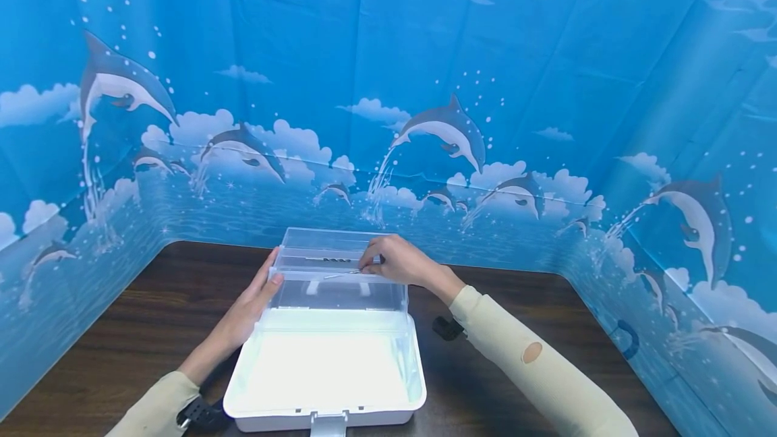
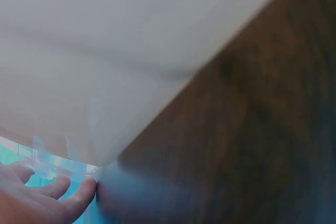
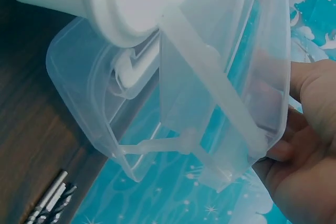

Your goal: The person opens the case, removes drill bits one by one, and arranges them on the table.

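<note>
A white storage box (image 1: pixel 324 363) stands with its clear fold-out trays (image 1: pixel 340 240) raised behind it. My left hand (image 1: pixel 249 305) rests along the left side of the trays; in the left wrist view, its fingers (image 2: pixel 79 198) are extended by the clear plastic. Over the right part of the trays, my right hand (image 1: pixel 394 260) pinches one end of a thin silvery drill bit (image 1: pixel 340 276). Several small dark pieces (image 1: pixel 335 259) lie in a row in the tray. From the right wrist, the fingertips are partly hidden behind the clear plastic.
Loose metal drill bits (image 3: pixel 55 198) lie on the dark wooden table (image 1: pixel 516 356) beyond the box. A white latch (image 1: pixel 328 423) hangs at the box front. A blue dolphin-print curtain (image 1: pixel 388 86) surrounds the table's back and sides.
</note>
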Available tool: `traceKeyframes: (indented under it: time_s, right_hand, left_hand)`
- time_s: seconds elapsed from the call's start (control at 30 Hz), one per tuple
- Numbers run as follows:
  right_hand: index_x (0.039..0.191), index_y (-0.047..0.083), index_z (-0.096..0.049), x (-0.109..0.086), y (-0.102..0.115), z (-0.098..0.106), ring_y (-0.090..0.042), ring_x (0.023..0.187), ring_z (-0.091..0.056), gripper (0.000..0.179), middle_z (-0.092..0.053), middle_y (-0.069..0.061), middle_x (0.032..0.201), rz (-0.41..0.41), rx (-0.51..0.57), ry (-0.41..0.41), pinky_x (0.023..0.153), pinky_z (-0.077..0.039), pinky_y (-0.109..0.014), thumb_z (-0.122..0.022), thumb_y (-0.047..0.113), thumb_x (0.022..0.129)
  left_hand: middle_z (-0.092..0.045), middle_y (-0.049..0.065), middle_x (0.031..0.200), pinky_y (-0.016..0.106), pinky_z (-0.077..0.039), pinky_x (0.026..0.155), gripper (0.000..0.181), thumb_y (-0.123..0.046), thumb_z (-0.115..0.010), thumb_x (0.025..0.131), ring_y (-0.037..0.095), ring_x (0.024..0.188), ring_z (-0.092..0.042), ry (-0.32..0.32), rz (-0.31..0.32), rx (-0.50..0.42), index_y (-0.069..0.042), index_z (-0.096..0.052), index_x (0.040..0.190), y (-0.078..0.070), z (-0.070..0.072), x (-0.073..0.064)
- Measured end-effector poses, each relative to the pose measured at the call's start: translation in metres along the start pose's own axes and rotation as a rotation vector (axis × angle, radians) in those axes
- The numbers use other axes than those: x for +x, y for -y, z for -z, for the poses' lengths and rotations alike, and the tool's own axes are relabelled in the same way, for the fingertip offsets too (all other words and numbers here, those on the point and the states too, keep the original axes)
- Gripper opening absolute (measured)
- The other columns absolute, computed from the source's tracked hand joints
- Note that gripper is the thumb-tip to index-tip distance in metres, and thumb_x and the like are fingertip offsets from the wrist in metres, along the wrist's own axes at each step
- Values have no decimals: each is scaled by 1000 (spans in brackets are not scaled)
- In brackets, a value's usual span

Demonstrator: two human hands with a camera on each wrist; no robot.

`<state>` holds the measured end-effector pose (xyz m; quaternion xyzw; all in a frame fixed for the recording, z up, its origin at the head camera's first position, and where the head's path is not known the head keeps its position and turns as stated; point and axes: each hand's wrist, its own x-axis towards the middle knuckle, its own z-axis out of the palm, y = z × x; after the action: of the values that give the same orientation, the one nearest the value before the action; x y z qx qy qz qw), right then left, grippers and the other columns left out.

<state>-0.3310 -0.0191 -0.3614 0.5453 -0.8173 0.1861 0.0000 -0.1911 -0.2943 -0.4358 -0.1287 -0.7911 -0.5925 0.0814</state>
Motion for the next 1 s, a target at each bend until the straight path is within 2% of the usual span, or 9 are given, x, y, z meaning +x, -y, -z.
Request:
traceKeyframes:
  time_s: [0.27, 0.6, 0.87, 1.0]
  right_hand:
    - [99, 19, -73, -4, -7, -4, -1, 88, -53, 16, -61, 9, 95, -31, 112, -1, 65, -48, -19, -64, 12, 88]
    - [102, 20, -71, -4, -10, -4, -3, 90, -53, 17, -60, 9, 98, -18, 155, 8, 66, -48, -21, -60, 12, 92]
    - [103, 16, -71, -6, -9, -3, -5, 93, -54, 17, -61, 7, 101, -33, 192, 9, 68, -48, -23, -58, 13, 93]
    - [104, 13, -70, -7, -7, 0, -10, 91, -56, 17, -61, 5, 101, -39, 198, 1, 65, -48, -24, -57, 13, 93]
  left_hand:
    - [7, 5, 153, 71, -10, 93, 55, -23, -29, 103, 36, 136, 1, 9, 6, -22, -32, 1, 148, 0, 0, 0]
    - [8, 3, 153, 70, -13, 93, 55, -23, -29, 103, 36, 136, 1, 22, 9, -62, -34, 1, 148, 1, 1, 0]
    - [6, -5, 153, 72, -14, 91, 55, -26, -31, 103, 34, 136, -1, 2, 10, -28, -40, 0, 146, 29, 5, 6]
    - [6, -5, 153, 71, -14, 92, 55, -28, -31, 103, 33, 136, -1, 3, 15, -25, -41, 0, 146, 32, 6, 8]
